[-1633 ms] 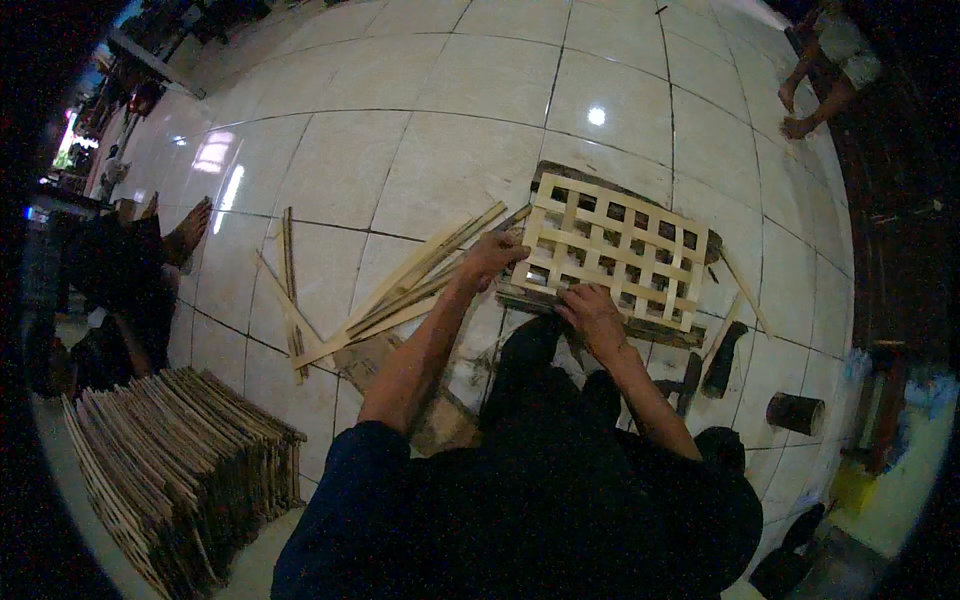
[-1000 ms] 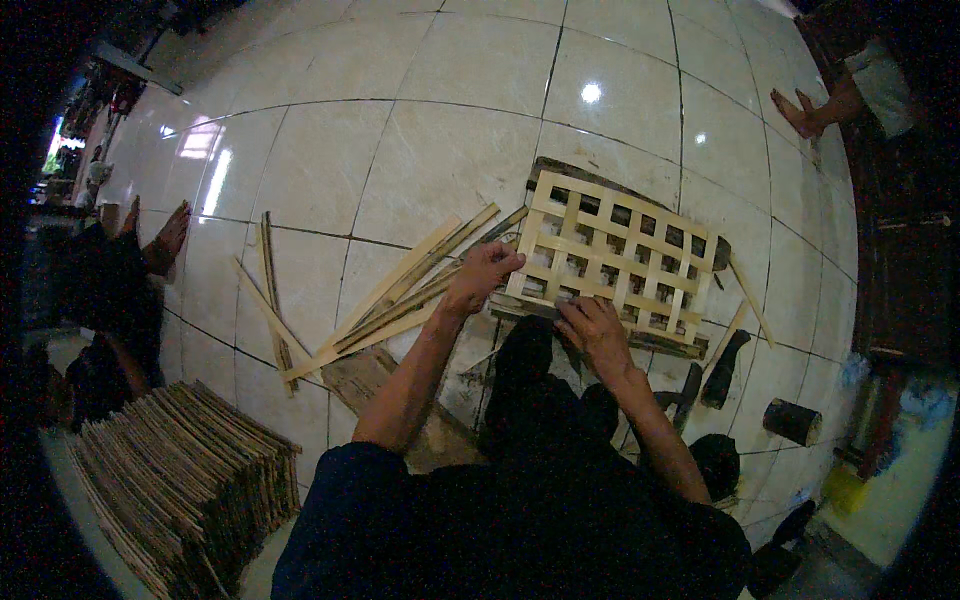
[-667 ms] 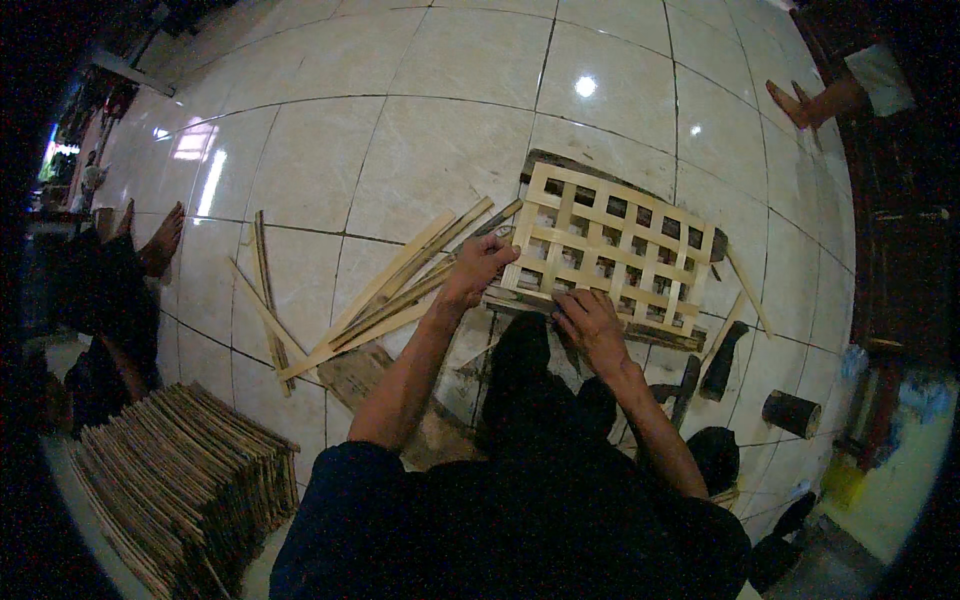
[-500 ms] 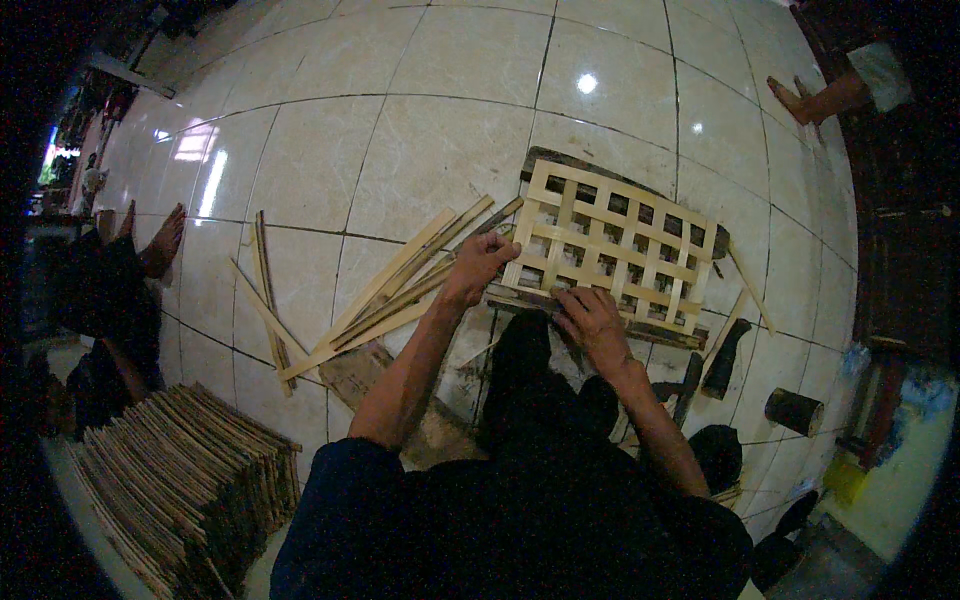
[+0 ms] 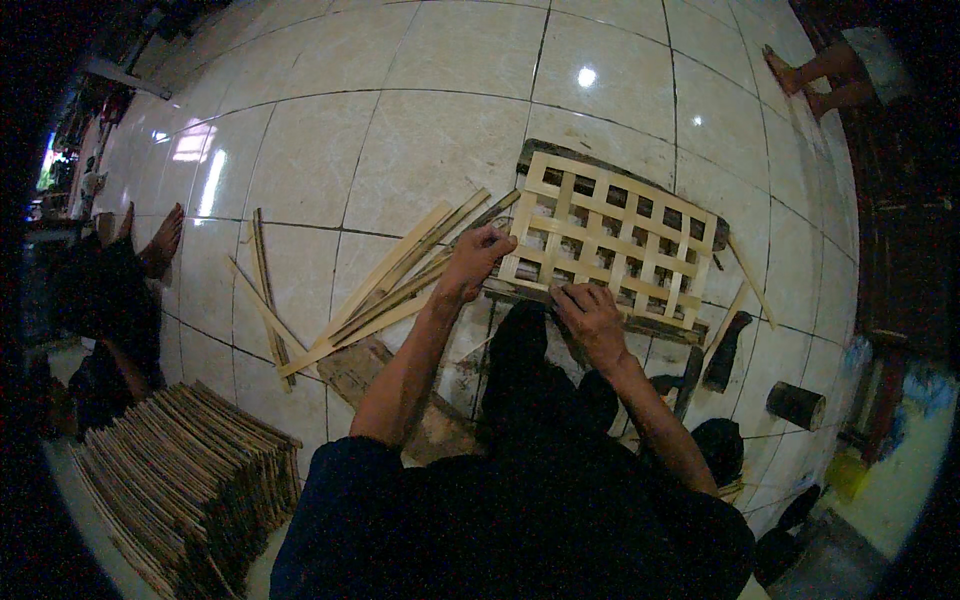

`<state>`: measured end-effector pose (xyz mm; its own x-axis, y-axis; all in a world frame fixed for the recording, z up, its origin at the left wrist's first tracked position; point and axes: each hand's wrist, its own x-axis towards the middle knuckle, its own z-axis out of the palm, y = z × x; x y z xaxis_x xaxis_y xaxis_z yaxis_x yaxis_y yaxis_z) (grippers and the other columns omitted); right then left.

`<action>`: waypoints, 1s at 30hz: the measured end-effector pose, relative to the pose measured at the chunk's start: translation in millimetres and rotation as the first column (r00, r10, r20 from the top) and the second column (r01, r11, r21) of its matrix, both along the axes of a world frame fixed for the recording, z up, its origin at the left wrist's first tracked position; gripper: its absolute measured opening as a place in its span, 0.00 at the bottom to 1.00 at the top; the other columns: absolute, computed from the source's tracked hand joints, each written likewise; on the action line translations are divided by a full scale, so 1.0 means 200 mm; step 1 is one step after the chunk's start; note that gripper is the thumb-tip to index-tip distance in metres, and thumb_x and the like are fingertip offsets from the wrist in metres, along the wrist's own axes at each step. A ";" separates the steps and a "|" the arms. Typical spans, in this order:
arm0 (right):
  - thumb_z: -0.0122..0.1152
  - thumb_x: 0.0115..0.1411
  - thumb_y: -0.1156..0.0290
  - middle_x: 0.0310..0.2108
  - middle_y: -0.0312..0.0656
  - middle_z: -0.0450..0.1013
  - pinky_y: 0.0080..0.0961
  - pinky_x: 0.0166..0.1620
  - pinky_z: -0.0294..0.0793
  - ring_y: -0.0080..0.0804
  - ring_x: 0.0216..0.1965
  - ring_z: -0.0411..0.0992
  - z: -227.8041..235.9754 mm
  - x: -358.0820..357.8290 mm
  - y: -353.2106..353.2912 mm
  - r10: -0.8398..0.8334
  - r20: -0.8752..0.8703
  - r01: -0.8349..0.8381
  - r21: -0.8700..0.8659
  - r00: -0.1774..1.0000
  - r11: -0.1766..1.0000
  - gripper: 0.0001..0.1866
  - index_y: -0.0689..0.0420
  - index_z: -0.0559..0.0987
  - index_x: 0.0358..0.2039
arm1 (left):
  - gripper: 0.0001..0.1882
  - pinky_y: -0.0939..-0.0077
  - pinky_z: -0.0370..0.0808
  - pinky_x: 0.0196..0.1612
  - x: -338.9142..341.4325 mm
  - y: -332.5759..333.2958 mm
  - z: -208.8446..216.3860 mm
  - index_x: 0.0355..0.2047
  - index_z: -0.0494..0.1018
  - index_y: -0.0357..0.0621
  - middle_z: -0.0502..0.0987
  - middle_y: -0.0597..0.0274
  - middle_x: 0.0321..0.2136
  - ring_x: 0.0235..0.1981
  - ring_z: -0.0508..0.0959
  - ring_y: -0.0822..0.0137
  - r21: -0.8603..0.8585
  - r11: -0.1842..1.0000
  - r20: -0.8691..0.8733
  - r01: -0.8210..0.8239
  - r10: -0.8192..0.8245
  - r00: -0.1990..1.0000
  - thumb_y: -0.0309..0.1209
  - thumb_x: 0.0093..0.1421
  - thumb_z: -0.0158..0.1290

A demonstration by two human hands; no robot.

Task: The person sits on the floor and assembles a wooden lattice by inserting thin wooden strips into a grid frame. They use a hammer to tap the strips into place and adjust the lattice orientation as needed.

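A flat lattice panel [image 5: 596,240] of pale, flat strips, like split bamboo, rests on dark wooden bars, with one bar [image 5: 548,157] showing along its far edge. My left hand [image 5: 478,260] is closed at the panel's left edge, thumb and fingers pinching the end of a strip. At the near edge my right hand [image 5: 592,320] bends its fingers over the border and the near wooden bar [image 5: 665,335]. Its fingertips are partly hidden. My dark-clothed knee sits just below the panel.
Loose pale strips [image 5: 400,255] fan out left of the panel. A tall stack of thin slats [image 5: 190,490] stands at lower left. On the right lie a dark tool [image 5: 728,352] and a dark cylinder [image 5: 797,406]. Other people's bare feet show at left [image 5: 165,240] and upper right [image 5: 790,75].
Both hands stay at the same edges of the panel, with only slight finger shifts. At upper right the other person's legs have moved, and a second foot shows more plainly.
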<state>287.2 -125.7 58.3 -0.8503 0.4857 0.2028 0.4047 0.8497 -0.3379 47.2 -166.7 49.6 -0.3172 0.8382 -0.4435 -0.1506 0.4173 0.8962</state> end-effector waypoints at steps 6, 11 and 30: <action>0.65 0.52 0.74 0.41 0.40 0.74 0.35 0.46 0.70 0.38 0.43 0.71 -0.02 -0.02 0.00 -0.007 -0.025 0.009 0.067 1.000 0.998 0.20 0.54 0.78 0.47 | 0.13 0.78 0.70 0.37 -0.01 -0.08 -0.01 0.35 0.76 0.35 0.77 0.63 0.31 0.32 0.73 0.74 0.154 0.987 0.026 -0.051 0.048 0.999 0.35 0.61 0.55; 0.60 0.53 0.73 0.45 0.41 0.72 0.41 0.50 0.68 0.43 0.46 0.70 0.00 -0.01 0.00 -0.023 0.041 0.025 -0.029 0.999 0.999 0.22 0.50 0.75 0.51 | 0.13 0.77 0.70 0.38 -0.04 -0.10 0.00 0.35 0.77 0.34 0.77 0.64 0.31 0.32 0.72 0.75 0.127 0.972 -0.128 0.197 -0.181 0.975 0.34 0.60 0.55; 0.55 0.53 0.76 0.49 0.43 0.70 0.46 0.55 0.65 0.46 0.51 0.67 -0.03 0.00 -0.02 -0.047 0.082 0.055 -0.096 0.995 0.994 0.25 0.48 0.72 0.54 | 0.13 0.77 0.73 0.41 -0.03 -0.10 -0.07 0.39 0.78 0.35 0.79 0.63 0.33 0.34 0.75 0.74 0.084 0.989 0.083 0.121 -0.128 0.988 0.33 0.60 0.57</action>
